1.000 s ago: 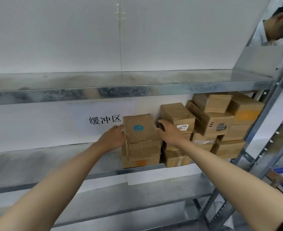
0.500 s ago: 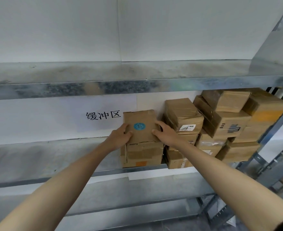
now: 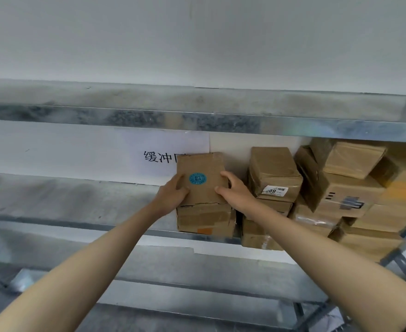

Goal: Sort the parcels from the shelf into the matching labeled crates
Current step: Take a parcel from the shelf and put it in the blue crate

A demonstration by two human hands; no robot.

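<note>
Brown cardboard, creased and a little worn along its edges: that is the parcel (image 3: 208,194) you hold between both hands. Its broad face is tilted up toward you and carries a round blue sticker (image 3: 197,179) with a small printed code in the middle. Your left hand (image 3: 171,196) grips the lower left edge, thumb on the front face. Your right hand (image 3: 235,192) grips the right edge, fingers curled round the side.

The parcel is at the top of a short stack on the metal shelf (image 3: 77,200), directly over a lower box (image 3: 205,218) that has an orange patch on its front. You cannot tell whether its bottom edge touches that box. The parcel's upper left corner covers the last character of the paper sign (image 3: 159,156) on the wall behind. Just to your right stand the neighbouring boxes (image 3: 273,168), also stacked, and the nearest bears a white label (image 3: 275,190).
</note>
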